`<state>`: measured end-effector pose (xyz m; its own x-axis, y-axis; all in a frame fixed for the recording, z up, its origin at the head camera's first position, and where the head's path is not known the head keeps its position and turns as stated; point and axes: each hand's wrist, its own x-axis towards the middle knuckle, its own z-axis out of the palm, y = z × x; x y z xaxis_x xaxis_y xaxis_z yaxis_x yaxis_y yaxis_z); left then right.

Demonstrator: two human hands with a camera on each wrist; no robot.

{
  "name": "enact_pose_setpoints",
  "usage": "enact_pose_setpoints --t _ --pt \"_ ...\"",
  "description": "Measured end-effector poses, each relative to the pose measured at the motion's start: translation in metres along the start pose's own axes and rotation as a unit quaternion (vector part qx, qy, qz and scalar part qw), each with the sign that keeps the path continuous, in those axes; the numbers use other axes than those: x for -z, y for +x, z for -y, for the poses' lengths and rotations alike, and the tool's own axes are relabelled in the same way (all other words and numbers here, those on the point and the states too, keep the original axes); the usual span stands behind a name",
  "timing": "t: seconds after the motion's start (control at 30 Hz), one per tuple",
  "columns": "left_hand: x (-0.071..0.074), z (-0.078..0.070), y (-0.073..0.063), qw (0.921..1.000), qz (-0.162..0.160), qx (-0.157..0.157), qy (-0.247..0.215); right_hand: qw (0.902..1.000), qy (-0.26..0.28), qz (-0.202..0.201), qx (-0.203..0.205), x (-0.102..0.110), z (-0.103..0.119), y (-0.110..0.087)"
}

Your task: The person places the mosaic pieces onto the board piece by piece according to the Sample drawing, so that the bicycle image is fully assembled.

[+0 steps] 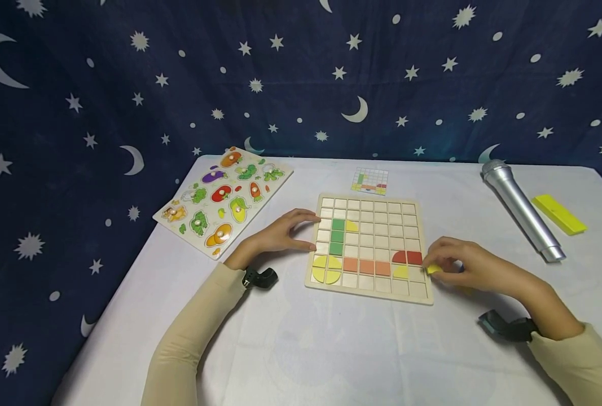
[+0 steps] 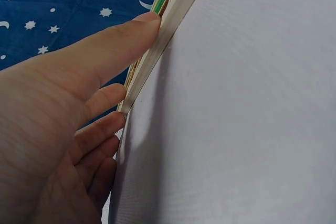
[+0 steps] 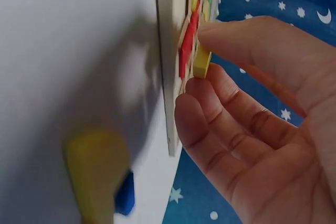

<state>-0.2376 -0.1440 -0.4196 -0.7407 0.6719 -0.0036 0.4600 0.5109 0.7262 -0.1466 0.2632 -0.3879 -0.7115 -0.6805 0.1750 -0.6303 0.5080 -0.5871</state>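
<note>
A wooden grid board (image 1: 361, 282) lies on the table, bearing green, orange, red and yellow pieces. My left hand (image 1: 282, 232) rests its thumb and fingertips against the board's left edge, fingers fairly straight. Between thumb and fingers, my right hand (image 1: 470, 265) pinches a small yellow piece (image 3: 201, 62) at the board's right edge. In the right wrist view, a blurred yellow piece (image 3: 97, 166) and a blue piece (image 3: 125, 195) lie on the table near that hand. Behind the board is a small pattern card (image 1: 370, 181) showing a coloured grid.
A vegetable puzzle board (image 1: 214, 206) lies at the back left. On the right are a silver microphone (image 1: 524, 208) and a bright yellow block (image 1: 559, 214). A dark blue curtain (image 1: 301, 79) with moons and stars hangs behind the white table (image 1: 331, 349).
</note>
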Motion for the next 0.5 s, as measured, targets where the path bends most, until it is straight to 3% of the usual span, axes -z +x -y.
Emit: enact_pose_setpoints --t 0.23,0.5 --pt "0.000 -0.001 -0.001 1.0000 0.001 0.003 -0.001 0.9993 0.001 0.030 0.021 -0.010 0.002 0.006" --pt "0.000 0.000 0.000 1.0000 0.000 0.000 0.002 0.9995 -0.018 0.021 0.014 -0.012 0.005 0.008"
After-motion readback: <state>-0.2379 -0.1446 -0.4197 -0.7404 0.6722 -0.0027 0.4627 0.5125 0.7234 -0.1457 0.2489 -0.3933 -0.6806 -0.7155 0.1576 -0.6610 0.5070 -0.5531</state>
